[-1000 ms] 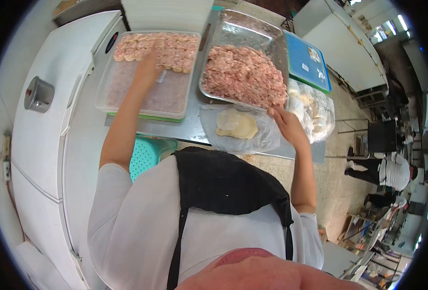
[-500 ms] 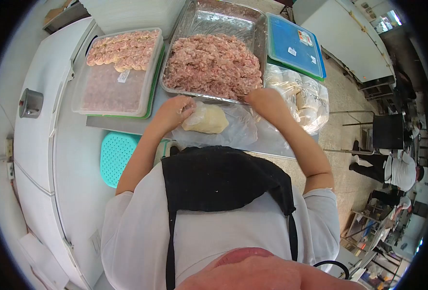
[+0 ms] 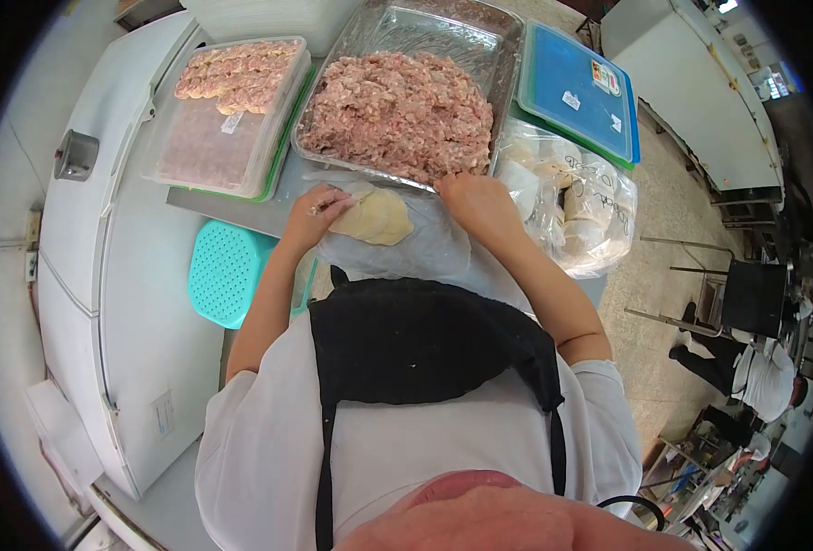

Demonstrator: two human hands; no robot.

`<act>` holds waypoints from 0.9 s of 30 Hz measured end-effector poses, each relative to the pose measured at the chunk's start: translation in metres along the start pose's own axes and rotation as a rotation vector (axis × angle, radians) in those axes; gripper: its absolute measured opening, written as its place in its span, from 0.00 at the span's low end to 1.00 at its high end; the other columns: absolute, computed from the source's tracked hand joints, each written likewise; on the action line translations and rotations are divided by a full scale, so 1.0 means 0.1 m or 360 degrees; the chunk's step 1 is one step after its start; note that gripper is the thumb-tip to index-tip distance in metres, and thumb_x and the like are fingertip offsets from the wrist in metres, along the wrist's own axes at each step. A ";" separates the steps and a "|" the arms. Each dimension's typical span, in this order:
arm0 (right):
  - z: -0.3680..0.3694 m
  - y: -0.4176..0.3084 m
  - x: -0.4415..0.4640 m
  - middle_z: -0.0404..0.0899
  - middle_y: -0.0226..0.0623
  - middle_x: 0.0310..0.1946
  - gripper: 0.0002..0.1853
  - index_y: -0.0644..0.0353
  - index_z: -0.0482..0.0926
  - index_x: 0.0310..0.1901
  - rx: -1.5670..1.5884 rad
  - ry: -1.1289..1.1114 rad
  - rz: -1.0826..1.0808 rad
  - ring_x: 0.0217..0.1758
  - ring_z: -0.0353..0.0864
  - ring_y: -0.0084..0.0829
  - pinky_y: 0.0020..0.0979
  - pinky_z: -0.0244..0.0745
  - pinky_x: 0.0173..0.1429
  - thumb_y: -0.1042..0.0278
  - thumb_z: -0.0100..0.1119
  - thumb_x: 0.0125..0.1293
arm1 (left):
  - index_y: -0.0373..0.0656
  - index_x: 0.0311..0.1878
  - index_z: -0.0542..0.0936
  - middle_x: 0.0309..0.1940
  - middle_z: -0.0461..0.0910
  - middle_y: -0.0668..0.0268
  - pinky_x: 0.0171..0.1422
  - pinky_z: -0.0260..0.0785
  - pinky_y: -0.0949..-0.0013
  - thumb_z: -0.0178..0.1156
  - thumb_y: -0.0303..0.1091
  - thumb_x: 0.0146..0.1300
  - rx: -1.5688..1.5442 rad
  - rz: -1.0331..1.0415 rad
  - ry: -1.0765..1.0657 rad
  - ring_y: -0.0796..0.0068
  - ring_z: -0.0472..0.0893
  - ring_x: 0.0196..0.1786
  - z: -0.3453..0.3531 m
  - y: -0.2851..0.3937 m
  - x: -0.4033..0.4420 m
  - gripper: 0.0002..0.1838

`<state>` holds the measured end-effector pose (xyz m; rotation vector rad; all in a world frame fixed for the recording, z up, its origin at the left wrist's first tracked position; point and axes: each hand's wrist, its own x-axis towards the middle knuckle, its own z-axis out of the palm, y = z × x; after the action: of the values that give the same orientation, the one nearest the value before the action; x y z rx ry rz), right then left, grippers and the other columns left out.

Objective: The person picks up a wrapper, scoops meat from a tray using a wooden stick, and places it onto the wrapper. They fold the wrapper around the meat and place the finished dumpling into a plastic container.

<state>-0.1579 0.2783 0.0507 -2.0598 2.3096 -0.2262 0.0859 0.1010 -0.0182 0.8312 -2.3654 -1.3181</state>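
Observation:
Pale dough wrappers (image 3: 383, 219) lie overlapping on a clear plastic sheet (image 3: 397, 262) at the table's front. My left hand (image 3: 319, 213) has its fingers pinched at the left edge of the wrappers. At the near right corner of a metal tray (image 3: 507, 73) is my right hand (image 3: 480, 204), fingers curled; what it holds, if anything, is hidden. Pink minced meat (image 3: 397, 115) is heaped in that tray. On the left, a clear plastic container (image 3: 213, 151) bears rows of meat-filled dumplings (image 3: 241, 75) at its far end.
Blue-lidded containers (image 3: 576, 92) stand at the right behind a clear bag of wrapped wrappers (image 3: 585, 207). A turquoise perforated basket (image 3: 227, 274) is below the table's left edge. A white freezer (image 3: 140, 303) flanks the left. Another person (image 3: 762, 378) stands far right.
My left hand has come from the dumpling container to the wrappers. My right hand has stayed by the tray's near corner. The view has shifted.

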 end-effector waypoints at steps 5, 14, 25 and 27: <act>-0.01 -0.04 0.20 0.82 0.46 0.28 0.16 0.60 0.80 0.31 0.0265 0.0072 0.0089 0.33 0.83 0.46 0.46 0.77 0.37 0.57 0.51 0.68 | 0.37 0.39 0.84 0.35 0.81 0.62 0.45 0.70 0.70 0.61 0.36 0.64 -0.0046 0.0166 0.0066 0.71 0.80 0.39 -0.08 0.03 0.09 0.11; -0.14 -0.23 0.31 0.82 0.47 0.25 0.09 0.58 0.83 0.27 -0.0132 -0.0004 -0.0033 0.32 0.85 0.44 0.44 0.78 0.34 0.69 0.52 0.58 | 0.39 0.51 0.78 0.41 0.80 0.70 0.51 0.70 0.74 0.57 0.35 0.68 -0.1304 -0.0411 0.0173 0.81 0.77 0.44 -0.36 0.14 0.10 0.13; -0.20 -0.76 1.26 0.82 0.44 0.24 0.09 0.58 0.82 0.28 -0.0231 0.0115 0.0060 0.29 0.84 0.45 0.44 0.78 0.32 0.66 0.54 0.60 | 0.40 0.53 0.80 0.48 0.81 0.67 0.60 0.68 0.71 0.53 0.38 0.71 -0.1001 -0.0134 -0.0604 0.78 0.77 0.51 -0.73 -0.05 0.03 0.15; -0.12 -0.87 1.32 0.82 0.44 0.24 0.10 0.58 0.82 0.28 -0.0311 0.0208 0.0032 0.28 0.84 0.45 0.44 0.78 0.31 0.65 0.54 0.61 | 0.40 0.53 0.80 0.48 0.81 0.66 0.60 0.68 0.70 0.52 0.38 0.71 -0.0994 -0.0128 -0.0633 0.77 0.77 0.51 -0.82 -0.06 0.03 0.16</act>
<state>-0.0888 0.1392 0.0830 -2.1687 2.5208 -0.1431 0.1284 0.0419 0.0196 0.5052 -1.9655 -2.2560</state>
